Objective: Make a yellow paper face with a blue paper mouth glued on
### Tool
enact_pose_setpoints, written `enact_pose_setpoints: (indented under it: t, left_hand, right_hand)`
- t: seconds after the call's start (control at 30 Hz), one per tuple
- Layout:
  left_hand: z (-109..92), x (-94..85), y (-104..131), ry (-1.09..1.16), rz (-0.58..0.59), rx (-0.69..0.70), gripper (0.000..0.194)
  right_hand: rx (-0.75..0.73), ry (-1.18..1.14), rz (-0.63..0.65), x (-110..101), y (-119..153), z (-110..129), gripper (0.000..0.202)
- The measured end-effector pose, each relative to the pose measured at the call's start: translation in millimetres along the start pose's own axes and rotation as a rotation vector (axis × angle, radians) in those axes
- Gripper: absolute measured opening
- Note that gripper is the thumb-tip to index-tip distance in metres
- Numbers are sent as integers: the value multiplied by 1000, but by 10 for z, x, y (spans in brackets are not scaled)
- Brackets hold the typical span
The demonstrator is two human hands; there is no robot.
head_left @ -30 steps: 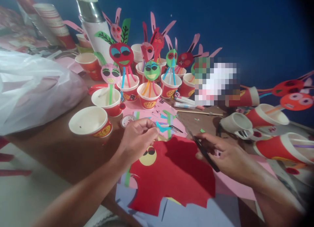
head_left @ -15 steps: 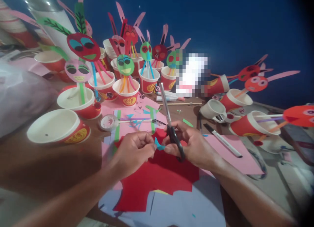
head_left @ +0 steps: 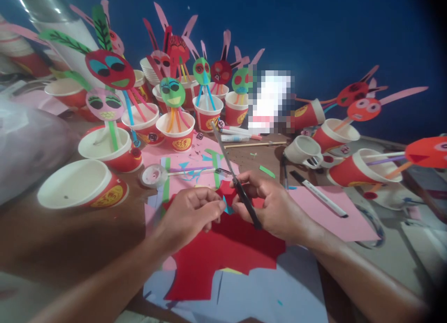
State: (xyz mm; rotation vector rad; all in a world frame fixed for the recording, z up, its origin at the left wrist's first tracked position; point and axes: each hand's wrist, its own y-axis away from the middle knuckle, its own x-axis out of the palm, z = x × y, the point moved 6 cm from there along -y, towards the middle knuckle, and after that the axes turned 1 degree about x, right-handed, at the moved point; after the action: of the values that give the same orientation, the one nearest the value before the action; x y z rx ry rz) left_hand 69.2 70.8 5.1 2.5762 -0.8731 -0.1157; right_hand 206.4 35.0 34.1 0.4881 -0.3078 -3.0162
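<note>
A small piece of blue paper (head_left: 227, 206) is pinched between the fingertips of my left hand (head_left: 199, 212). My right hand (head_left: 270, 204) grips black-handled scissors (head_left: 240, 192), their blades pointing up and away to the left. Its fingertips also come close to the blue piece; whether they touch it I cannot tell. Both hands are above a sheet of red paper (head_left: 226, 248) with cut-out edges, which lies over pale sheets (head_left: 265, 290). Fingers hide part of the blue paper.
Paper cups (head_left: 175, 129) with paper-faced figures stand behind my hands. One cup (head_left: 80, 183) lies tilted at left. A tape roll (head_left: 153, 175) sits near blue scraps. At right are a white mug (head_left: 303, 151), a marker (head_left: 321, 195) and pink paper (head_left: 335, 230).
The scissors have tilted further left, their blade tips swinging down and left. The blue paper has turned and shows less between the fingers. The camera view has shifted slightly.
</note>
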Motion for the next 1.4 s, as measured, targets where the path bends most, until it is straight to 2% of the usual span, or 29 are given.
enact_pose_setpoints:
  t: [0.13, 0.37, 0.47, 0.63, 0.77, 0.93, 1.03, 1.13, 1.27, 1.4]
  left_hand:
    - [-12, -27, 4, -50, -31, -18, 17]
    - [-205, -334, 60, -37, -214, 113, 18]
    - [-270, -423, 117, -15, -279, 137, 20]
    - [-309, -500, 229, 13, -313, 190, 21]
    - [-207, -575, 347, -10, -349, 153, 20]
    - [4, -632, 447, -15, -321, 45, 19]
    - [81, -640, 498, -42, -288, 26, 21]
    - [149, -660, 567, -68, -268, 1, 26]
    - [228, -723, 641, -30, -248, 11, 27]
    - [304, -773, 652, 6, -221, 25, 24]
  right_hand:
    - [-19, 24, -2, 17, 21, 7, 24]
    - [-4, 139, -20, -146, -62, -85, 20]
    - [-5, 304, 64, -209, -65, -31, 23]
    - [-107, 726, 188, -299, 22, 134, 26]
    - [-132, 859, 212, -403, 77, 145, 35]
    - [-115, 929, 282, -474, 183, 96, 41]
    - [-110, 970, 289, -466, 286, 3, 42]
    - [-95, 1006, 312, -389, 392, -194, 43]
    - [-78, 1232, 148, -338, 465, -373, 42]
    - [-238, 1369, 92, -248, 553, -280, 37]
